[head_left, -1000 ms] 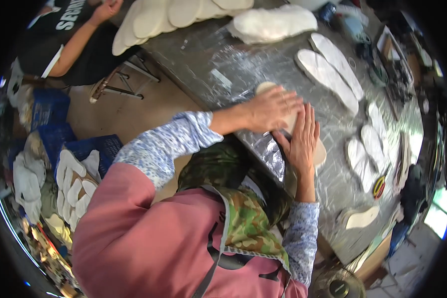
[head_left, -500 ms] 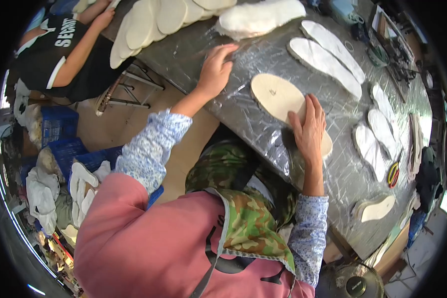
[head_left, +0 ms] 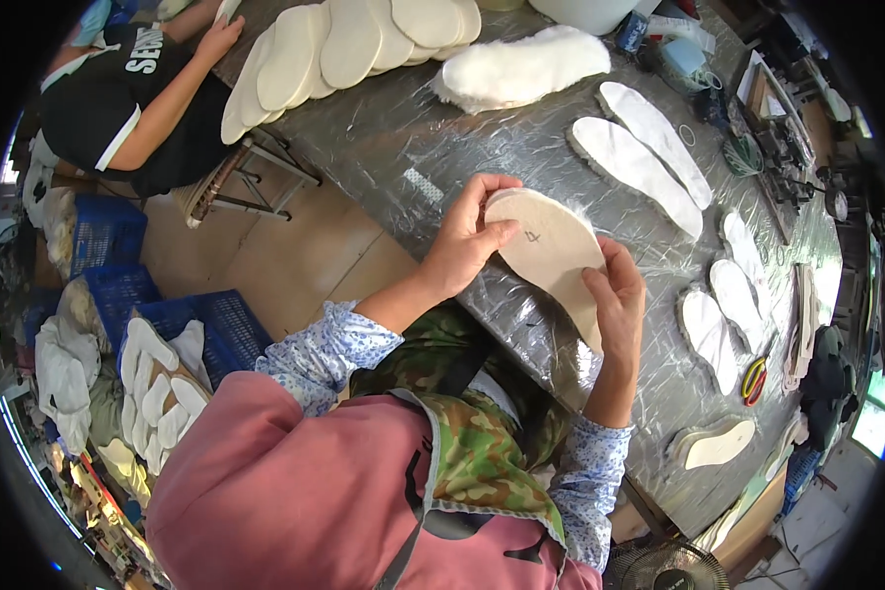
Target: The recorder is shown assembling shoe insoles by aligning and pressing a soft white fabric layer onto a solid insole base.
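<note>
A beige insole (head_left: 551, 246) with a small dark mark on its face is held up just above the near edge of the table. My left hand (head_left: 470, 236) grips its upper left end, thumb on top and fingers behind. On its right side my right hand (head_left: 619, 300) pinches the edge, thumb on the face and fingers beyond the rim. A little white fluff shows along the insole's far edge; its underside is hidden. Farther back lies a thick white fluffy insole stack (head_left: 521, 67). A pair of white insoles (head_left: 639, 162) rests to its right.
Overlapping beige insoles (head_left: 349, 44) cover the table's far left. Smaller white insoles (head_left: 723, 305), red-and-yellow-handled scissors (head_left: 753, 382) and a small insole stack (head_left: 718, 442) lie right. A co-worker (head_left: 118, 108) sits at the left, above blue crates (head_left: 216, 329). A fan (head_left: 671, 568) stands lower right.
My left hand has come down and right onto the insole's end and closed on it. The insole, flat on the table before under my right hand, is now lifted and tilted between both hands.
</note>
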The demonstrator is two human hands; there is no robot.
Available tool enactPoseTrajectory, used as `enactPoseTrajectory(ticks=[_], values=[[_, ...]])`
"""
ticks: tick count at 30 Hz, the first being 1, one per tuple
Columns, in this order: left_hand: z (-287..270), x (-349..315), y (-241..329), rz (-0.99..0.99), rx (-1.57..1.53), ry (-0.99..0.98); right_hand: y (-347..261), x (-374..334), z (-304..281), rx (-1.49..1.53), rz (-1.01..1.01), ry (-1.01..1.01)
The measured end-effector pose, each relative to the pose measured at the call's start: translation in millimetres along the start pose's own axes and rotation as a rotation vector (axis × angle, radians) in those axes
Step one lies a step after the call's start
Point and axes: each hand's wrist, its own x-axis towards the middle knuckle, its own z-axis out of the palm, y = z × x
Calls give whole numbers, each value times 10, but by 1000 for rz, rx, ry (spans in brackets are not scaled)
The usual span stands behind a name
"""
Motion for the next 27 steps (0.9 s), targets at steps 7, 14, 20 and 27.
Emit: enactPoseTrajectory(ticks=[7,14,20,27], values=[[199,48,241,112,238,-102,-287,-89,42,18,-188,72],[609,250,680,226,101,-149,-618,-79,9,137,-149,75],[689,1056,539,210,-55,-13,-632,13,-129,380,20,-148],[227,1658,475,145,52,167,-230,-206,-251,403,171,-357]])
